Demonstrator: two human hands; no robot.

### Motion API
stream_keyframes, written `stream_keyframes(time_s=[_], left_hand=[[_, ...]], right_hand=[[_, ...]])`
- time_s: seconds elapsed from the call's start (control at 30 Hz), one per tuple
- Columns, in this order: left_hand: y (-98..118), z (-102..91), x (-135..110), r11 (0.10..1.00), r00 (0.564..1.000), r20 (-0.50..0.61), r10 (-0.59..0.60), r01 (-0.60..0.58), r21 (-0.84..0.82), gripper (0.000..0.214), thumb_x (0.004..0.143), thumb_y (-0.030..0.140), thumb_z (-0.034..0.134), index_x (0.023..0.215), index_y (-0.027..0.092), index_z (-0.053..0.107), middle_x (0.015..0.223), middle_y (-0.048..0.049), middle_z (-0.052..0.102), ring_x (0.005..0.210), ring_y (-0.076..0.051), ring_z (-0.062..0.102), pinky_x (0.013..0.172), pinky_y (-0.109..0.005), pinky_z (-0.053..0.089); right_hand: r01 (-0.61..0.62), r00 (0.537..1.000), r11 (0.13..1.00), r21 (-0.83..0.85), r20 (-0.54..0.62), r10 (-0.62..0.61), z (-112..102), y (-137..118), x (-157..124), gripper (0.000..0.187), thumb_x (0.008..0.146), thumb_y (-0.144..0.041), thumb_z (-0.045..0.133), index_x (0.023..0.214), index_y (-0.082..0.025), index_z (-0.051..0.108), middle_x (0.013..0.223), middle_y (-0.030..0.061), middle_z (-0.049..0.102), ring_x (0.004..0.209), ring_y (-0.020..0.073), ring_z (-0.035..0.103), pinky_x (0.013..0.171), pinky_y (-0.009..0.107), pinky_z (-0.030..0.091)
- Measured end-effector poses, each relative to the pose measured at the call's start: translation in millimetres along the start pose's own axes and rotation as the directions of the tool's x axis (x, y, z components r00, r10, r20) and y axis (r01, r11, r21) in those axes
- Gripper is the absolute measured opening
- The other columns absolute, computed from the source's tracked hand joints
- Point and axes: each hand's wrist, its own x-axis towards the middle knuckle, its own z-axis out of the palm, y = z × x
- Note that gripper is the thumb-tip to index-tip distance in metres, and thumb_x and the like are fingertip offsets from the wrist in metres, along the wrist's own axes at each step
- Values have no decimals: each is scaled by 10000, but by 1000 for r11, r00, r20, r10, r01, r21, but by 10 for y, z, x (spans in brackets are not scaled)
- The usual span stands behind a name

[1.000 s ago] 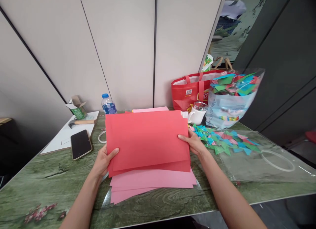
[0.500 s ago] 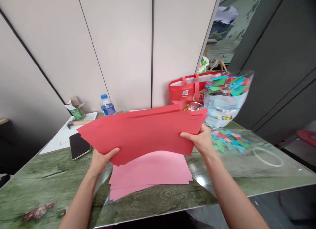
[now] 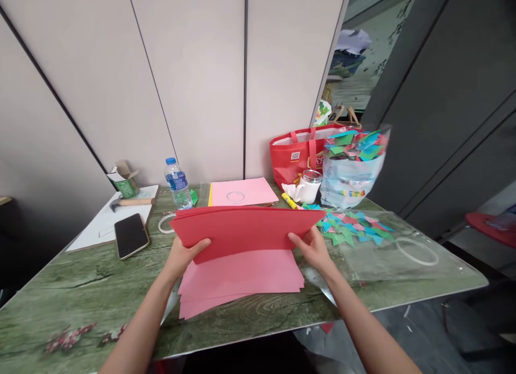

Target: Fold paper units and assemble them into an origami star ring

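Observation:
Both my hands hold a sheaf of red paper sheets (image 3: 242, 230) just above the table. My left hand (image 3: 183, 256) grips its left edge, thumb on top. My right hand (image 3: 312, 247) grips the right edge the same way. The red sheets lie nearly flat, tilted slightly toward me. Under them a stack of pink paper sheets (image 3: 242, 282) rests fanned out on the green marble-patterned table (image 3: 80, 293). Farther back lies another pink sheet (image 3: 258, 190) with a thin ring on it.
Left: a phone (image 3: 129, 235), a hammer (image 3: 131, 202) on a white board, a small green box (image 3: 124, 181), a water bottle (image 3: 177, 184). Right: a white mug (image 3: 306, 187), a red bag (image 3: 298, 156), a clear bag of coloured folded pieces (image 3: 352, 162), loose pieces (image 3: 352, 229), a ring (image 3: 417, 251).
I have lowered the red sheets from a raised, tilted hold to nearly flat just above the pink stack. The far pink sheet, mug and glue stick have come into sight behind them.

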Motion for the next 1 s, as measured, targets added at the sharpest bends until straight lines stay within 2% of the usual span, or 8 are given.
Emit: stream_keyframes(time_s=[0.1,0.2,0.4,0.57,0.67,0.83,0.93,1.0], left_hand=[[-60,-1,-67,996,998,20,-56,54,72,424,545,362,757,871,118,639,910,-123,704,845,-279,645,749,-379,525],[-101,38,-129,995,998,3,-60,60,86,399,571,355,741,880,127,635,904,-109,707,807,-259,654,708,-352,534],[121,13,-46,991,999,-53,-7,15,136,309,545,369,745,704,121,650,712,-83,714,666,-241,659,625,-339,541],[-24,-33,-152,980,995,-4,-97,97,175,391,535,362,753,821,119,645,857,-111,717,770,-261,664,679,-349,542],[-123,6,-219,972,986,-28,-166,168,163,415,559,387,733,853,112,634,899,-131,707,784,-263,662,682,-347,540],[163,17,-194,985,987,-109,-120,132,114,533,606,397,696,1036,112,561,1011,-134,671,831,-248,652,696,-348,535],[239,-25,-257,950,993,-103,-54,83,301,603,576,382,706,1099,147,520,1025,-106,661,855,-250,639,705,-352,523],[150,-44,-347,866,995,-35,-97,101,490,498,569,374,686,993,142,565,918,-96,679,810,-268,636,700,-370,507]], right_hand=[[14,999,999,-35,36,-13,47,140,-123,398,751,-412,568,1064,-211,426,1092,92,554,1003,218,535,862,360,441],[-8,1000,978,-210,28,14,54,224,-192,284,780,-405,507,964,-200,439,967,90,563,899,219,553,801,364,459],[181,983,950,-255,82,-165,-2,45,-29,180,799,-337,472,906,-193,452,903,76,568,858,209,556,787,348,455],[106,990,960,-261,118,-77,50,226,-143,343,807,-347,487,1090,-174,401,1011,109,594,865,226,580,744,358,475],[55,989,948,-314,145,-9,90,283,-212,292,834,-366,435,1047,-166,429,962,114,620,810,232,600,706,357,479],[36,991,931,-362,130,12,77,-94,-180,320,838,-382,430,1086,-181,403,929,104,626,709,220,612,615,318,478],[8,974,924,-383,213,79,51,-274,-299,412,862,-326,378,1241,-188,293,1022,111,601,578,168,594,565,290,476],[0,948,866,-501,275,159,45,-281,-436,416,852,-253,362,1253,-158,304,1006,119,605,666,193,613,629,305,477]])
